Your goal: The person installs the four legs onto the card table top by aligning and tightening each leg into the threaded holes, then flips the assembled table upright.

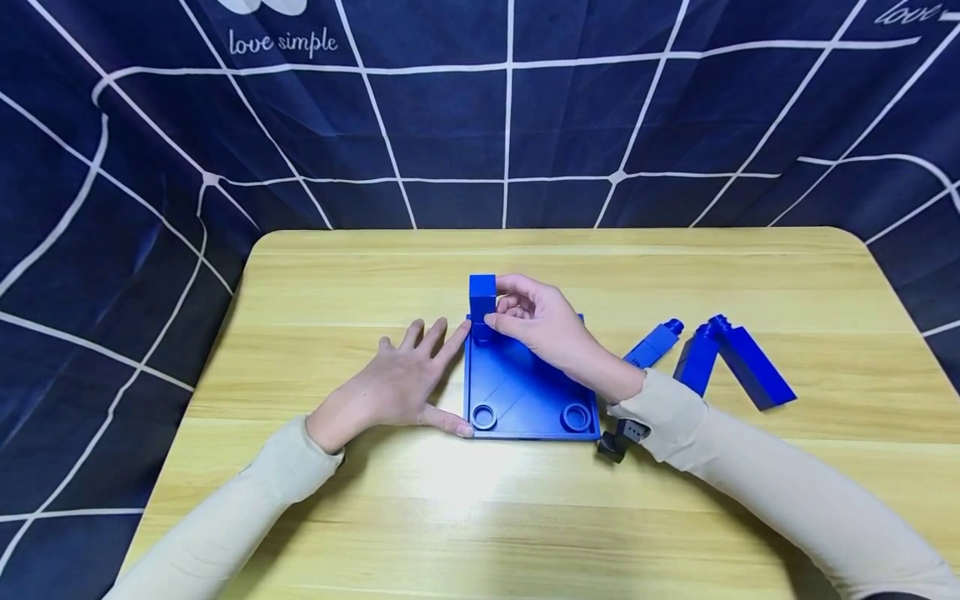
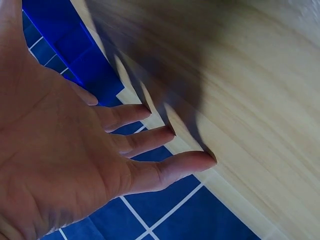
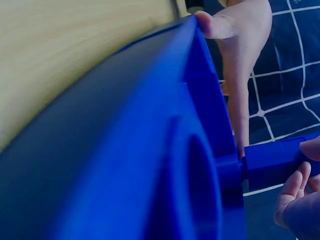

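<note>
A square blue panel (image 1: 517,387) with a raised rim lies on the table, two round sockets (image 1: 484,416) visible at its near corners. My right hand (image 1: 551,329) pinches a blue square post (image 1: 482,293) between thumb and fingers, upright over the panel's far left corner. In the right wrist view, the post's (image 3: 272,162) narrower end meets that corner. With fingers spread, my left hand (image 1: 401,383) lies along the left side, thumb at the near corner and index finger at the far one. The left wrist view shows the panel's edge (image 2: 75,45) beside this hand.
Right of the panel, several blue posts with knobbed ends lie on the wooden table (image 1: 337,275): one post (image 1: 656,343) partly behind the right forearm, another (image 1: 697,360) beside a third (image 1: 759,371). A dark blue cloth (image 1: 450,108) with white lines hangs behind the table.
</note>
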Tool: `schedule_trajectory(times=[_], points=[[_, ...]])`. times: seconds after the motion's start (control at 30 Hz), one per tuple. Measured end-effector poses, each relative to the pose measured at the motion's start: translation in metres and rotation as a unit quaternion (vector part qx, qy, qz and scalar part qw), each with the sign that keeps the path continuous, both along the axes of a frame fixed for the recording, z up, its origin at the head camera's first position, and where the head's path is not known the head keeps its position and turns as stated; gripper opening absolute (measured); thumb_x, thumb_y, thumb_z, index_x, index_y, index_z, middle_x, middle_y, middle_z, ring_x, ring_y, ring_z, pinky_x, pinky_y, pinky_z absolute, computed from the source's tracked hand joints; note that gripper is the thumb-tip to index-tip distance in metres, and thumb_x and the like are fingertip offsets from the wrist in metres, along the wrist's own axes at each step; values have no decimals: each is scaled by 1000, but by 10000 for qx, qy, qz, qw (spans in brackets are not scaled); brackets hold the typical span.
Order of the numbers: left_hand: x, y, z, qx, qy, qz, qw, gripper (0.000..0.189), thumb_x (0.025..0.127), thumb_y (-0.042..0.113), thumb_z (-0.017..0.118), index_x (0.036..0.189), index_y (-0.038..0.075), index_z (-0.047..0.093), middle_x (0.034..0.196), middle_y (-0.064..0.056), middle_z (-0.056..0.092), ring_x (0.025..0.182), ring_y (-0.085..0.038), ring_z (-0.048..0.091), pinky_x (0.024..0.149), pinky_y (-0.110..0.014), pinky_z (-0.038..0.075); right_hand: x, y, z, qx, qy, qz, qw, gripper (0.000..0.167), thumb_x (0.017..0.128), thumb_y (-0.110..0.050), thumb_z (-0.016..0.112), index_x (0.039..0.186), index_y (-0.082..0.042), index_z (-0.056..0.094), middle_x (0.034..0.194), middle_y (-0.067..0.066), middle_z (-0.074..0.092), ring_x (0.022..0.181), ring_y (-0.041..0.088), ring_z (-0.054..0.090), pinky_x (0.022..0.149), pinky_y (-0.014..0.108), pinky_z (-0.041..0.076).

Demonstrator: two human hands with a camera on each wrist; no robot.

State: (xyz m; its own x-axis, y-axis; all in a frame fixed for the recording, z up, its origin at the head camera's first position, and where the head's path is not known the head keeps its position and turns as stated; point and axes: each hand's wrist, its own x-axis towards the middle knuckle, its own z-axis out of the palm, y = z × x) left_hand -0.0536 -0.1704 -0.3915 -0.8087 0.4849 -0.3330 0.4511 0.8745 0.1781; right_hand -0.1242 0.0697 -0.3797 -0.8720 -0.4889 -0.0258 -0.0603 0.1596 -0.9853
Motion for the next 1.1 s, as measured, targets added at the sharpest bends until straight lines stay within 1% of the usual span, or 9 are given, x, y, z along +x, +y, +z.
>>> schedule_trajectory(times=[0.23,0.33,0.5,0.73,0.93,1.03,1.1], points=[[0,1,0,42,-38,39,10000,143,77,96,64,177,17,-1,177,-28,17,156,-60,24,103,-87,37,0,4,-1,229,-3,127,9997,41,101,-6,76,141,-1,66,108,12,67,99,28,65,84,22,54],[0,1,-1,35,-66,58,10000,143,78,96,64,177,18,-1,178,-27,15,156,-60,23,104,-87,36,0,5,-1,217,-57,135,9997,41,101,-5,75,141,-2,66,108,13,66,100,28,64,84,22,54],[0,1,-3,29,-98,76,9999,143,78,96,64,177,19,-3,178,-27,14,157,-60,22,105,-87,35,1,6,-2,207,-62,132,9997,43,101,-3,74,142,1,64,110,13,66,100,28,64,85,21,54],[2,1,-2,37,-82,73,9999,143,78,96,64,177,18,-3,178,-27,14,157,-60,22,104,-87,35,0,5,-6,58,-84,91,9999,45,100,-3,76,142,3,63,108,14,67,98,25,66,86,21,54],[2,2,-3,10,-69,55,10000,143,78,96,64,177,18,-3,178,-27,14,157,-60,22,104,-87,36,0,4,-8,-51,-191,73,9998,46,99,-4,77,142,1,61,105,13,68,96,25,67,89,23,53],[1,2,-3,-4,-22,45,10000,143,78,96,64,177,17,-3,178,-27,15,157,-60,23,104,-86,37,0,4,-8,-94,-166,110,9998,47,99,-4,77,143,1,60,106,14,68,96,25,67,89,23,52],[1,2,-3,-15,-12,44,10000,143,78,96,64,177,17,-2,178,-28,15,156,-60,23,104,-86,37,0,4,-9,-193,-168,150,9996,51,99,-2,77,147,0,59,111,14,66,98,24,66,88,23,52]])
